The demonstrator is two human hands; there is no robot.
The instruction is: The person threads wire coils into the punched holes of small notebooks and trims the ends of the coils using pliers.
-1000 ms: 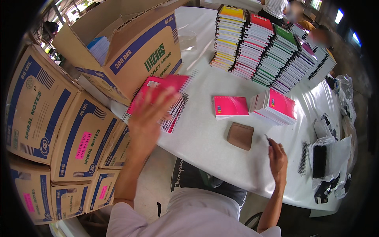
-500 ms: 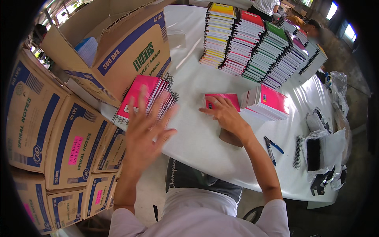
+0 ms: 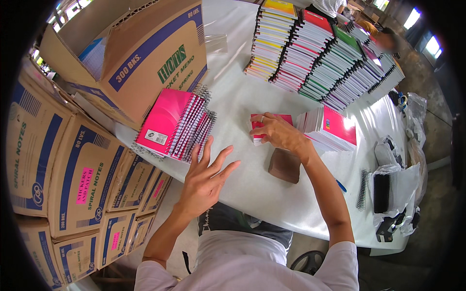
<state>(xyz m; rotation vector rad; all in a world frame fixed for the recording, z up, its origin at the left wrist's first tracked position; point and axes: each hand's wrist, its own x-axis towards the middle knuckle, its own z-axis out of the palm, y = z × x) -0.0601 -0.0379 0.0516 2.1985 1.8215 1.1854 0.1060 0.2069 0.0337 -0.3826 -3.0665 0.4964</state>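
Observation:
My left hand (image 3: 206, 177) hangs above the table's near edge, its fingers spread and nothing in them. Just beyond it lies a stack of pink spiral notebooks (image 3: 165, 116) with dark wire coils along the right side. In the middle of the table, my right hand (image 3: 279, 132) is closed over a small pink notebook (image 3: 285, 118), fingers bent at its left edge; the palm hides part of the cover. Right beside that hand leans a pile of pink-covered books (image 3: 338, 127), no coil visible on them. A brown block (image 3: 284, 166) lies below the right wrist.
Tall rows of notebooks (image 3: 303, 53) stand at the back. An open carton (image 3: 160, 58) stands at the left, above stacked cartons (image 3: 85, 179). A blue-handled tool (image 3: 341, 185), a loose coil (image 3: 363, 189) and black coils in paper (image 3: 386, 193) lie at the right.
My left hand has drawn down and to the right, off the spiral notebooks. The right hand has shifted slightly and its fingers have curled over the pink notebook. More of the brown block shows.

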